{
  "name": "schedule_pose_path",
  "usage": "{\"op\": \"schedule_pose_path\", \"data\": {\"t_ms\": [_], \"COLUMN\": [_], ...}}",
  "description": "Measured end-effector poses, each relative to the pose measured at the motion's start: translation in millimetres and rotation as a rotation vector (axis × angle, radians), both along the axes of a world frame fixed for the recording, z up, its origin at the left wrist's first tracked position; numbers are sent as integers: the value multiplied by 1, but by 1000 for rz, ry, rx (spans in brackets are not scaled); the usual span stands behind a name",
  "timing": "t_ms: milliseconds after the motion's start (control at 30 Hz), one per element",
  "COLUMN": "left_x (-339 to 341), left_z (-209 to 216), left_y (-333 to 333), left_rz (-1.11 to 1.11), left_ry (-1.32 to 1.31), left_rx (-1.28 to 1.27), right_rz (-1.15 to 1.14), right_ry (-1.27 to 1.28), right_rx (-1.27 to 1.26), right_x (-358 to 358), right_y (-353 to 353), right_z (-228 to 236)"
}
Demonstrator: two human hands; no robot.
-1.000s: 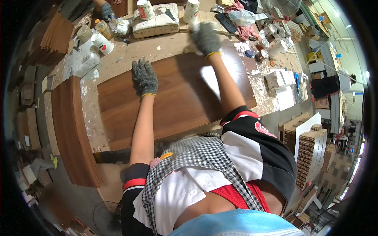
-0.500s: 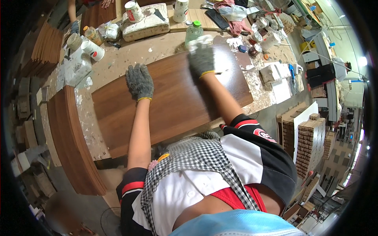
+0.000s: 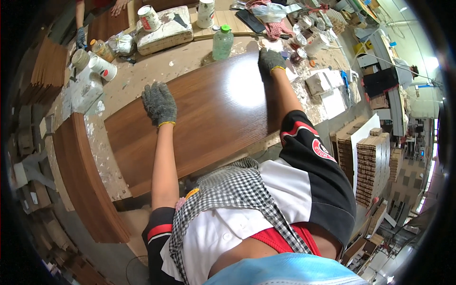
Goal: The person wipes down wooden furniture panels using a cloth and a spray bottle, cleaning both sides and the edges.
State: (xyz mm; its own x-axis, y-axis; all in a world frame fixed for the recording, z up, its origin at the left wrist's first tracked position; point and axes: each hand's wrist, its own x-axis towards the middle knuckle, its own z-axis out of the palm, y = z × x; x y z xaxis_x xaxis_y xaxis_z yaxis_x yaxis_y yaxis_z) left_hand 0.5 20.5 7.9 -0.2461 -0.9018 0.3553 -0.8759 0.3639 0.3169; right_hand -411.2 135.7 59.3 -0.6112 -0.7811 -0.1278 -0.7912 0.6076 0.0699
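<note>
A long dark-brown wood-grain board (image 3: 199, 118) lies flat on the worktable, its right part shining with reflected light. My left hand (image 3: 160, 104), in a grey knit glove with a yellow cuff, rests flat on the board near its far left edge, fingers stretched out. At the far right corner of the board is my right hand (image 3: 272, 60), gloved alike, with the fingers bent down. Its back covers most of the white cloth it grips. A clear bottle with a green cap (image 3: 223, 43) stands just past the far edge.
Stacked brown boards (image 3: 88, 175) lie at the left. White cups (image 3: 102, 68), jars and a stained block (image 3: 165, 31) stand along the back. Cans (image 3: 298, 55) and a white block (image 3: 319, 83) are at the right. Another person's hand (image 3: 80, 38) shows at the far left.
My right hand has moved right across the board to its far corner. My left hand stays flat on the board. The view has shifted slightly.
</note>
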Motion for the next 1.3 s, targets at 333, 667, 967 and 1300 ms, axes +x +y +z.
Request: {"op": "schedule_pose_path", "data": {"t_ms": [333,667,967,1300], "left_x": [13,232,314,322], "left_z": [-2,80,3,-25], "left_y": [-3,128,176,183], "left_rz": [-47,21,461,287], "left_ry": [153,-87,339,170], "left_rx": [37,-143,365,199], "right_rz": [77,631,694,1229], "right_ry": [5,-9,-187,-548], "right_rx": [-392,-360,-50,117], "right_x": [48,-62,189,543], "right_y": [-16,30,-114,-269], "right_z": [-10,-24,-26,-20]}}
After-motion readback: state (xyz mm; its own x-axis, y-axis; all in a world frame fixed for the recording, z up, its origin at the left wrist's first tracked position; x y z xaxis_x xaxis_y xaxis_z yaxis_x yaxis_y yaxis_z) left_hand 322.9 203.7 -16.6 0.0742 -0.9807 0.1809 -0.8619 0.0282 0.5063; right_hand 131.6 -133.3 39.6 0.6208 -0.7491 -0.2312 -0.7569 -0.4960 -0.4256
